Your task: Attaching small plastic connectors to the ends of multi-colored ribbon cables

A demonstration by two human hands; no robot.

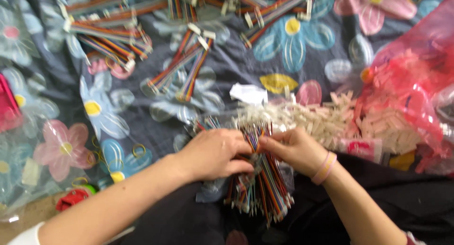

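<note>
Centrally, low in the head view: left hand and right hand meeting over a thick bundle of rainbow-coloured wires. Left hand curled, fingers closed around the upper part of the bundle from its side. Right hand with fingertips drawn together, pinching at the top ends of the wires, just beside the left thumb. Exact strand being pinched too blurred to tell. Pink band around the right wrist. Bundle lying roughly upright in the view, fanning downward over dark fabric on the lap, lower ends tipped with small pale connectors.

Just beyond the hands, touching the top of the bundle: a heap of small white plastic connectors. To the right of that heap, a translucent red plastic bag holding more of the same pale pieces. Near the heap's left end, a crumpled scrap of white paper.

Farther out, across the top: several finished rainbow ribbon cables with white ends, scattered well apart from the hands. Underneath everything, a dark grey cloth printed with large flowers in blue, pink and yellow. At lower left, a small red object, near the left forearm.
</note>
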